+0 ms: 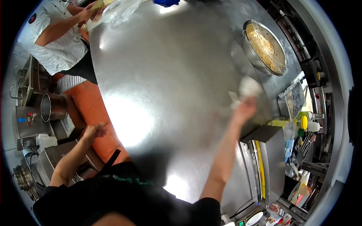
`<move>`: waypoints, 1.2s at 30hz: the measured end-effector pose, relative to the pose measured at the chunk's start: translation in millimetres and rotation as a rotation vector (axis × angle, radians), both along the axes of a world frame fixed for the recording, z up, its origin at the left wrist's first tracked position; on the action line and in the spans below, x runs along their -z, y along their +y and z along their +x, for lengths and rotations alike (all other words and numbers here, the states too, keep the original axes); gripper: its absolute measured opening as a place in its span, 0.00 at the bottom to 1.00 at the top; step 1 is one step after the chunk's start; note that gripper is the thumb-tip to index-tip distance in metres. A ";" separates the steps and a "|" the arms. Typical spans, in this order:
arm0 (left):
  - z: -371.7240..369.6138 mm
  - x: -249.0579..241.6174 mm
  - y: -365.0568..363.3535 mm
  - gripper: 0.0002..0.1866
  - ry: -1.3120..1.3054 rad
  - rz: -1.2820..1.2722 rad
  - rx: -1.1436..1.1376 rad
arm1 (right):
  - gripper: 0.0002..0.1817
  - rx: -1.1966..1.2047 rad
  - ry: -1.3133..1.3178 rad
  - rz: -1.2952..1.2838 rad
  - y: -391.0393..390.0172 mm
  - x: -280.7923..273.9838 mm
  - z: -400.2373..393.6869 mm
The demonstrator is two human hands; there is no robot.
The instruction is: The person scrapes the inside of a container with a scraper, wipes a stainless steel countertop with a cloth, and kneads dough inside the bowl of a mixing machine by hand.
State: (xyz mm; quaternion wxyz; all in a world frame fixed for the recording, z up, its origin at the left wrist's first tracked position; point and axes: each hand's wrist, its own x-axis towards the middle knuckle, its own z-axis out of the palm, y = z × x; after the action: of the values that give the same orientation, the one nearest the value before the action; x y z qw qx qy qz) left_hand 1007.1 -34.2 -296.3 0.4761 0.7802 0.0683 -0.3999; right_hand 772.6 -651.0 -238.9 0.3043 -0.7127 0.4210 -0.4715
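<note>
My right hand [246, 108] is stretched out over the steel table [169, 75], smeared by motion. It is closed on a white cloth [250, 86], which is crumpled, with a loose corner sticking out to its left. Off the table's left edge, my left hand [95, 131] hangs in the air above the orange floor. Its fingers are loosely bent and partly apart, with nothing visible in them. Bright glare lies across the tabletop between my two arms.
A steel bowl [266, 49] of pale shredded food under plastic film stands at the back right. Bottles [301, 122] and a film-covered container [292, 98] line the right side. A co-worker [56, 41] in white handles food at the far left corner. A steel pot [52, 107] stands left.
</note>
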 end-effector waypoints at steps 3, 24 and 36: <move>-49.2 -28.7 2.5 0.19 0.232 0.037 -0.036 | 0.18 0.423 0.482 -0.304 -126.1 98.2 -53.8; 134.0 41.1 -74.9 0.41 -0.195 0.125 -0.509 | 0.16 0.066 -0.190 0.124 -22.6 50.6 -12.8; 112.2 22.4 -149.8 0.48 -0.262 0.474 -0.618 | 0.23 0.527 1.300 -1.246 -179.1 173.1 246.0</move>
State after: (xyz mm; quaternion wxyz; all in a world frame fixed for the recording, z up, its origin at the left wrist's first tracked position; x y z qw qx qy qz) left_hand 1119.3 -184.0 -318.8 0.3854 0.8554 0.3285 -0.1086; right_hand 1018.5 -830.2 -412.0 -0.5438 -0.7525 0.3278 -0.1748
